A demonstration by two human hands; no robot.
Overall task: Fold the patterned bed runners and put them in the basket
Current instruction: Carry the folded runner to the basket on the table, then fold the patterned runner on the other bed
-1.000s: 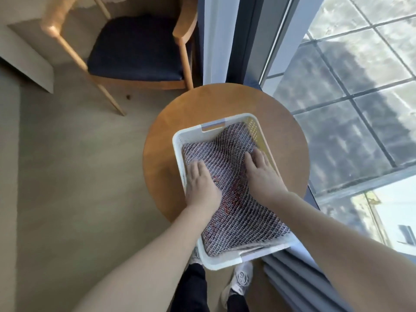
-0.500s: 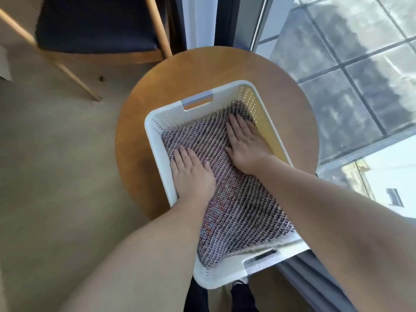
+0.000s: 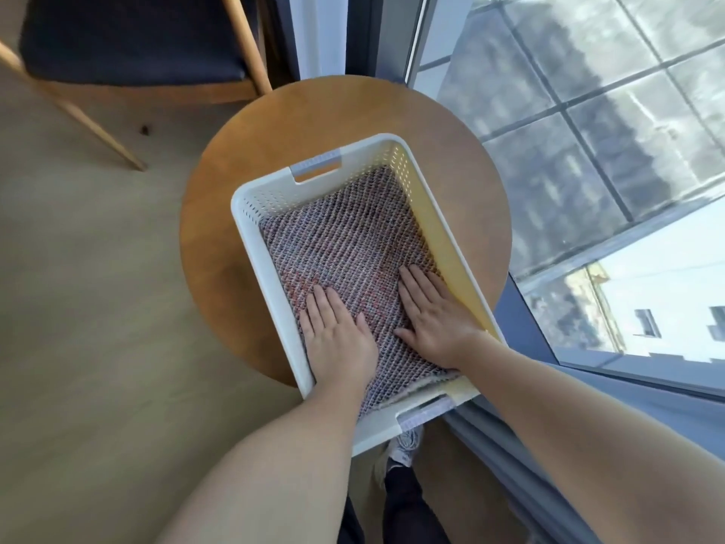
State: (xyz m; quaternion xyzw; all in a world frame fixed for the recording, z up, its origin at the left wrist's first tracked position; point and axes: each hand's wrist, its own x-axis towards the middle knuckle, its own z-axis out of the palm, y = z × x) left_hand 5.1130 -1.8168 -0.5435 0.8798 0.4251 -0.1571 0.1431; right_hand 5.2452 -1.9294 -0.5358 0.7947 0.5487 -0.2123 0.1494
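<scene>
A folded patterned bed runner (image 3: 345, 237), woven in red, white and grey, lies flat inside a white perforated plastic basket (image 3: 251, 206). The basket stands on a small round wooden table (image 3: 243, 143). My left hand (image 3: 337, 339) rests palm down on the near left part of the runner, fingers together and flat. Palm down beside it, my right hand (image 3: 435, 316) lies on the near right part, close to the basket's right wall. Neither hand grips anything. The runner's near edge shows a pale underside by the basket's near handle.
A wooden chair (image 3: 129, 45) with a dark blue seat stands at the upper left. A large floor-level window (image 3: 588, 151) runs along the right. Grey curtain folds (image 3: 521, 473) hang by the near right. Beige floor (image 3: 90, 308) lies to the left.
Both hands have slid back along the runner toward its near end. The view has shifted a little, so the basket sits more centrally.
</scene>
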